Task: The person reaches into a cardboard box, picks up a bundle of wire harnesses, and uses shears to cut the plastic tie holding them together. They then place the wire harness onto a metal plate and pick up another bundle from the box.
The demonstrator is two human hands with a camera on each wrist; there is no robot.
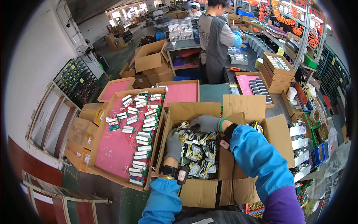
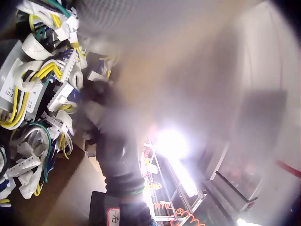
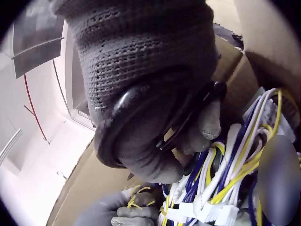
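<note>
Both gloved hands work inside an open cardboard box (image 1: 195, 108) holding tangled wire harnesses (image 1: 201, 153), blue, white and yellow with white connectors. My right hand (image 1: 206, 123), at the far side of the box, grips black-handled scissors (image 3: 107, 146); their loops pass round the fingers and the blades are hidden. Along the left wall, my left hand (image 1: 173, 145) reaches down with fingers curled at a wire bundle (image 3: 202, 188). Thin yellow strands (image 3: 136, 200) lie across its fingers in the right wrist view. Silver labelled units (image 2: 21, 89) lie among the wires.
Left of the box, a pink-lined tray (image 1: 115, 149) carries rows of white-and-green parts (image 1: 143, 143). Box flaps (image 1: 278, 136) stick out to the right and front. Small-parts bins (image 1: 319, 153) line the far right. Another person (image 1: 216, 41) stands at a bench ahead.
</note>
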